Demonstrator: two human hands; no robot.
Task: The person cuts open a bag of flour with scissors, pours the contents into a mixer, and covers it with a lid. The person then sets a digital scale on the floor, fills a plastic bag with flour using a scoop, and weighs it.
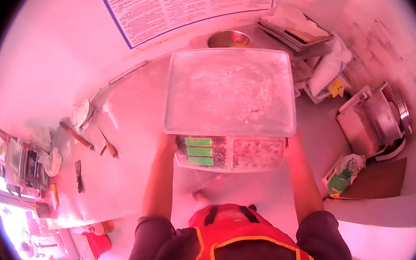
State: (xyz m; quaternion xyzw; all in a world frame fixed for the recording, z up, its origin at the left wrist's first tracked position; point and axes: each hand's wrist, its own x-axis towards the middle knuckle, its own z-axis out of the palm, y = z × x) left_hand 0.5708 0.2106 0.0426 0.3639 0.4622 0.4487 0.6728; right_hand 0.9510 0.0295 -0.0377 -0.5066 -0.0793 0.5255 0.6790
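A digital scale (231,95) with a wide metal platform, dusted with white residue, is in front of my chest. Its front panel (258,154) faces me, and the green display (198,151) is lit. My left hand (170,140) grips the scale's left side, and my right hand (291,141) grips its right side. The platform and body hide most of my fingers. Whether the base rests on the table or is held above it, I cannot tell.
On the table (130,172) to the left lie a rolling pin (76,135), a wooden-handled knife (110,147) and a scraper (79,175). Behind the scale sits a metal bowl (229,39). Stacked trays (296,29) and a metal machine (372,119) stand right.
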